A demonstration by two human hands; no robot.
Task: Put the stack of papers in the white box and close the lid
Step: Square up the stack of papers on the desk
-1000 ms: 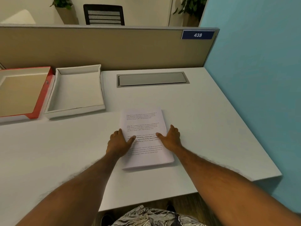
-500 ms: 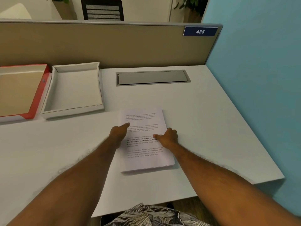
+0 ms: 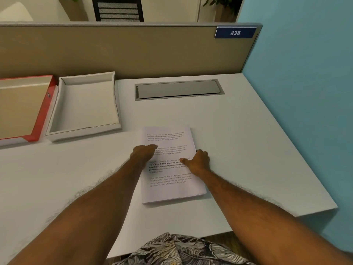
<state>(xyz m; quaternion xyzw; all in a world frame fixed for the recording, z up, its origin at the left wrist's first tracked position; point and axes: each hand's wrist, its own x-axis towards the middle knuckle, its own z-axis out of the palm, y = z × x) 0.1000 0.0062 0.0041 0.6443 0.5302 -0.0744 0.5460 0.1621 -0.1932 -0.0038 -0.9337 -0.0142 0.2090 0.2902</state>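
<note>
Two hands, left (image 3: 143, 154) and right (image 3: 197, 162), seemingly grip one stack of papers (image 3: 170, 176); one white box (image 3: 84, 106) sits open.

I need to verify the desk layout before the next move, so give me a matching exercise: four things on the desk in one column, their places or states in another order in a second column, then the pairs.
Things:
1. stack of papers
2. white box
3. red-edged lid
4. grey cable hatch

Places or states:
A. far left, lying inside up
B. set flush in the desk near the partition
C. open and empty, left of the papers
D. flat on the desk under both hands

Pairs: 1-D, 2-C, 3-A, 4-B
</note>
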